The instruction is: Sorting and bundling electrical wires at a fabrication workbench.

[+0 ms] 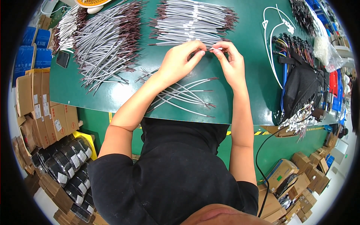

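Over the green table (251,86), my left hand (182,62) is closed in a pinch on a thin dark wire end. My right hand (230,62) meets it, its thumb and finger pinching a small white piece (216,48) at the wire. My fingers hide most of both. Just beyond lies a row of grey cables (187,22) with brown-red ends, white bits running down its middle. A few loose grey cables (180,93) lie crossed under my left forearm. To the left spreads a large heap of grey cables (105,41).
A phone (63,59) rests at the table's left edge, near a yellow basket (92,3). On the right are a white cord (267,41), a black mesh bag (303,86) and dark wire bundles (294,47). Cardboard boxes (35,105) and black reels (69,161) stand lower left.
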The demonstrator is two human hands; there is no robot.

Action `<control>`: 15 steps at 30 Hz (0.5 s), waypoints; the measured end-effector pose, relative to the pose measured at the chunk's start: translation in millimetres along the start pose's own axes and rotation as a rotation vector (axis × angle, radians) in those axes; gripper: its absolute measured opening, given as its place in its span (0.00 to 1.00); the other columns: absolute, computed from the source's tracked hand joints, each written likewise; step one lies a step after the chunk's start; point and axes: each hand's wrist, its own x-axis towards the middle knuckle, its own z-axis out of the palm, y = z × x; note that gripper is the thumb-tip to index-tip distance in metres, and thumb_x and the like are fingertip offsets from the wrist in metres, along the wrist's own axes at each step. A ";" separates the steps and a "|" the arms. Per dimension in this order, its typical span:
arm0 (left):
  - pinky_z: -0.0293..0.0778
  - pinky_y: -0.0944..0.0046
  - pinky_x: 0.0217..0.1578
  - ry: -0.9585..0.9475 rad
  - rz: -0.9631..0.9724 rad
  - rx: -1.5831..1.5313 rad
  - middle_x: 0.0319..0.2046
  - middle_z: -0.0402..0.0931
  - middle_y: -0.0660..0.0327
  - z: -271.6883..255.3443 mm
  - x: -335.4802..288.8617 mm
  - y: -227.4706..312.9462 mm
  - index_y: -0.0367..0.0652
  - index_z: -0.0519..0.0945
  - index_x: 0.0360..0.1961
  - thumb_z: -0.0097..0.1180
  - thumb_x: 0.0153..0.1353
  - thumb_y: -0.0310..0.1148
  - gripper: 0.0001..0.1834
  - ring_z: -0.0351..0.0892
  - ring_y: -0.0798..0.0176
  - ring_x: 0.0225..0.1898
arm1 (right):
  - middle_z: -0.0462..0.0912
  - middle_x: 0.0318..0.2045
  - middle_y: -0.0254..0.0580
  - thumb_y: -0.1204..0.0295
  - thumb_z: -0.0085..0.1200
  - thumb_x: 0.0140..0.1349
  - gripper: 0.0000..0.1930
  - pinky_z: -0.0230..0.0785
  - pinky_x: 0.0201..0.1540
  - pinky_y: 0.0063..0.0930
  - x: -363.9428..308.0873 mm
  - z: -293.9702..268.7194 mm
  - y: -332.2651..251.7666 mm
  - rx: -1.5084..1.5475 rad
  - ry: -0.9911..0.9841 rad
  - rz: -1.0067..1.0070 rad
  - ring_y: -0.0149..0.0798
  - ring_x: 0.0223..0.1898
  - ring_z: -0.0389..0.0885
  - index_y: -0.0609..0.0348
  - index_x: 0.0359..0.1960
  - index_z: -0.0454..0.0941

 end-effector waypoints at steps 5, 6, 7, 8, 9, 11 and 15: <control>0.78 0.68 0.40 -0.004 -0.038 -0.066 0.40 0.84 0.60 0.5 0.1 0.6 0.38 0.82 0.49 0.60 0.72 0.29 0.09 0.84 0.69 0.40 | 0.83 0.45 0.39 0.79 0.58 0.73 0.07 0.75 0.55 0.27 -0.4 -1.8 1.1 0.040 -0.023 0.010 0.33 0.48 0.84 0.66 0.50 0.80; 0.78 0.68 0.40 -0.003 -0.038 -0.065 0.40 0.84 0.60 2.0 0.2 -2.0 0.38 0.82 0.49 0.60 0.72 0.29 0.09 0.84 0.69 0.40 | 0.83 0.46 0.40 0.79 0.58 0.73 0.07 0.75 0.55 0.27 -0.3 -1.6 1.3 0.037 -0.016 0.015 0.34 0.47 0.84 0.66 0.50 0.79; 0.75 0.66 0.35 0.042 0.014 -0.078 0.36 0.84 0.59 4.8 0.5 -6.9 0.40 0.82 0.48 0.60 0.72 0.31 0.09 0.80 0.66 0.33 | 0.83 0.46 0.40 0.79 0.58 0.73 0.07 0.75 0.55 0.27 -0.1 -0.4 1.2 0.038 -0.018 0.014 0.34 0.47 0.84 0.66 0.50 0.79; 0.73 0.63 0.30 0.088 0.067 -0.091 0.32 0.83 0.59 6.0 0.6 -9.5 0.43 0.82 0.48 0.60 0.71 0.33 0.09 0.76 0.64 0.25 | 0.85 0.44 0.38 0.79 0.59 0.72 0.06 0.76 0.53 0.27 0.1 1.4 1.0 0.050 0.011 0.002 0.32 0.46 0.86 0.65 0.48 0.81; 0.73 0.63 0.30 0.087 0.067 -0.091 0.32 0.83 0.59 6.3 0.8 -9.8 0.43 0.82 0.48 0.60 0.71 0.33 0.09 0.76 0.64 0.25 | 0.87 0.42 0.37 0.78 0.60 0.71 0.06 0.76 0.50 0.26 0.0 2.0 1.2 0.060 0.042 -0.008 0.31 0.44 0.87 0.64 0.46 0.82; 0.73 0.63 0.30 0.065 0.056 -0.103 0.32 0.83 0.59 6.6 1.0 -10.3 0.43 0.82 0.47 0.60 0.71 0.33 0.08 0.76 0.64 0.26 | 0.87 0.42 0.37 0.78 0.60 0.71 0.06 0.76 0.50 0.26 0.1 1.6 0.0 0.049 0.039 -0.015 0.31 0.44 0.87 0.64 0.46 0.82; 0.73 0.63 0.31 0.053 0.071 -0.092 0.32 0.82 0.60 6.1 0.7 -9.8 0.43 0.82 0.47 0.60 0.71 0.33 0.08 0.75 0.64 0.26 | 0.87 0.42 0.37 0.78 0.60 0.71 0.06 0.76 0.49 0.26 0.3 2.0 -1.4 0.046 0.031 -0.020 0.32 0.43 0.87 0.64 0.47 0.82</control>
